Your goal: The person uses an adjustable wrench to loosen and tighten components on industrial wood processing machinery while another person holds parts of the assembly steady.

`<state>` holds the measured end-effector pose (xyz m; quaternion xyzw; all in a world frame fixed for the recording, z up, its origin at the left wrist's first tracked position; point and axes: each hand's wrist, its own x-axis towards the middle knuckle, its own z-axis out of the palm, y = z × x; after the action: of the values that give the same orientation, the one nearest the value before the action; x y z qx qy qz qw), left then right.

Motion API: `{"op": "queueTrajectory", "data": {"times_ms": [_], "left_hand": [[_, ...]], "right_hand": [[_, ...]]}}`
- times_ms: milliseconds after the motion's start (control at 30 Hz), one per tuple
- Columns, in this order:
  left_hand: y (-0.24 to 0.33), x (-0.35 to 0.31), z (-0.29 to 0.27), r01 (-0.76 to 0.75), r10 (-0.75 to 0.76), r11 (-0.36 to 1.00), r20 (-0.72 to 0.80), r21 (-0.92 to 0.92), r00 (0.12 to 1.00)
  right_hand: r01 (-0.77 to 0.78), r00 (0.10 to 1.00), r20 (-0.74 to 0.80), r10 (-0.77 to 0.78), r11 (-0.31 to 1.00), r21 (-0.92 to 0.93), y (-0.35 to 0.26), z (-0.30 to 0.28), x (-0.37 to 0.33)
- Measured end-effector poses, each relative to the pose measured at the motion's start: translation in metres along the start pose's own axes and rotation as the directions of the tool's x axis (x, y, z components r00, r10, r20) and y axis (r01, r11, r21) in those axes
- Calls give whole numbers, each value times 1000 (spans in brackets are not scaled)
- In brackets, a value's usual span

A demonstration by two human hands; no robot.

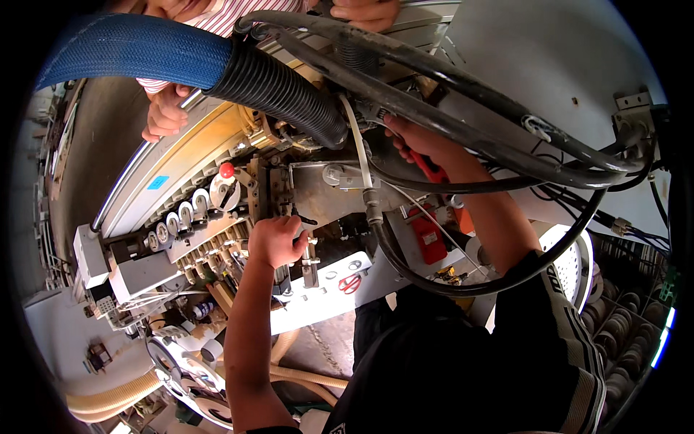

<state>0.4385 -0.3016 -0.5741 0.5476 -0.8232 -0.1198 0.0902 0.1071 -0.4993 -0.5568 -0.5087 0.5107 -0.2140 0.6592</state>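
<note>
A long machine (184, 145) spans the centre and left of the frame. A thick blue hose (144, 47) crosses the upper left. Right of upper centre, the right hand (417, 139) is clamped on a red-handled tool (432, 170). Left of centre, the left hand (273, 242) is curled at a small black lever (306, 220); whether it grips this I cannot tell.

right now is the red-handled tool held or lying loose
Held: the right hand curls around the red-handled tool, red handle showing below its fingers.

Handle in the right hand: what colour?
The handle is red, seen best in the head view.
</note>
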Motion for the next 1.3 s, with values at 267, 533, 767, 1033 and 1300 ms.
{"op": "queueTrajectory", "data": {"times_ms": [267,533,767,1033,1300], "left_hand": [[-3,0,5,-37,37,999,-37,-4,999],[-2,1,6,-46,48,998,-55,30,997],[-2,1,7,-44,45,999,-61,27,997],[-1,2,5,-39,41,998,-44,48,998],[0,4,5,-43,44,998,-33,47,998]], "right_hand": [[86,994,-100,-52,924,372,41,70,-1],[-115,992,-10,125,940,322,35,20,1],[-138,988,-74,135,990,-42,4,2,8],[211,977,6,-215,952,-221,2,-5,8],[39,993,-100,-55,988,-153,-7,1,10]]}}
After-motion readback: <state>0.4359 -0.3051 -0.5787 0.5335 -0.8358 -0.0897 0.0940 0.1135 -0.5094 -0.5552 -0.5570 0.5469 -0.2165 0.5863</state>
